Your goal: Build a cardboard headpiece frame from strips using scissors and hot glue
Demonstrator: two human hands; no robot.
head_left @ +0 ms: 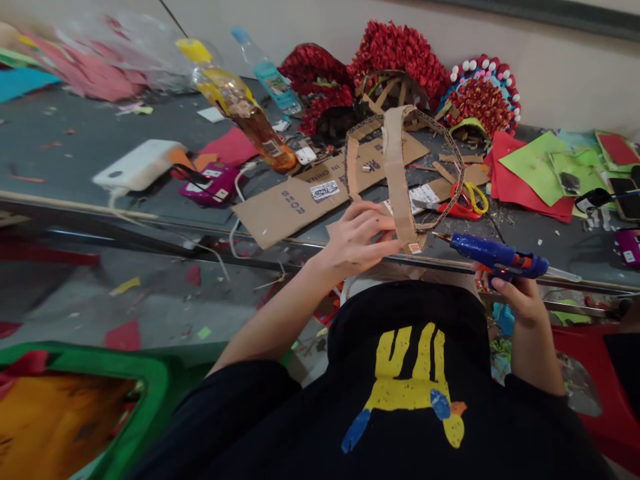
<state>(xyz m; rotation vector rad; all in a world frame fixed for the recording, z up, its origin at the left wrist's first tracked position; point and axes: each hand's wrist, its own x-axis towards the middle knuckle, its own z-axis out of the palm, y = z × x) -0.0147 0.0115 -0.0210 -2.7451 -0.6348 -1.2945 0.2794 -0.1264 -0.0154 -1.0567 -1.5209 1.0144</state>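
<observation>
My left hand [357, 240] is closed on the near end of a cardboard frame [396, 170], a ring of corrugated strips with a broad band arching over it. In my right hand [520, 293] is a blue hot glue gun [495, 255], its metal tip pointing left, close to the band's lower end. A clear glue stick [565, 274] juts from the gun's back. Behind the frame lies a long piece of printed cardboard [285, 207] with a white label. Scissors [467, 202] with red and yellow handles rest just beyond the frame's right side.
A tilted bottle of brown drink [255, 123] and a blue-labelled bottle [275, 83] stand at the back. Red ruffled headpieces [400, 53] lean by the wall. Coloured sheets [537, 173] lie right; a white power bank [140, 163] lies left. A green bin [155, 393] stands below.
</observation>
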